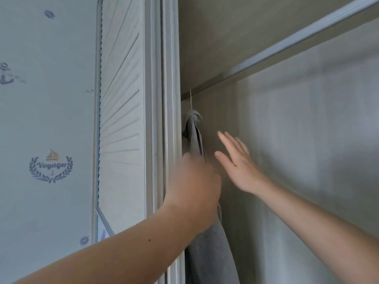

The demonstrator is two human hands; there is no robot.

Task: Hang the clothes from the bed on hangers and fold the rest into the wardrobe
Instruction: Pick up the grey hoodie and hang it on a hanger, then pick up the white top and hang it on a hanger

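Settling the grey garment point(211, 253) squarely on its hanger is the step we judge to be in hand, so we place everything by the white wardrobe frame point(170, 78). Well left of the frame is the wallpaper crest point(51, 166), and just left of it the louvred door point(121, 99). Just right of the frame, our left hand point(194, 185) is at the garment. The garment hangs close against the frame from a thin hanger hook point(191, 100) that rises to the underside of the shelf point(287, 45). The hand is blurred and its fingers are turned away from us, so we cannot tell whether it pinches the cloth or only presses it. Farther right of the frame, inside the wardrobe, our right hand point(238, 162) is spread, fingers straight, holding nothing and apart from the garment. To do this well, we should steady the cloth with the left hand. The free right hand can then slide the hanger away from the frame. We should also check that the bunched top sits even so nothing slips off.
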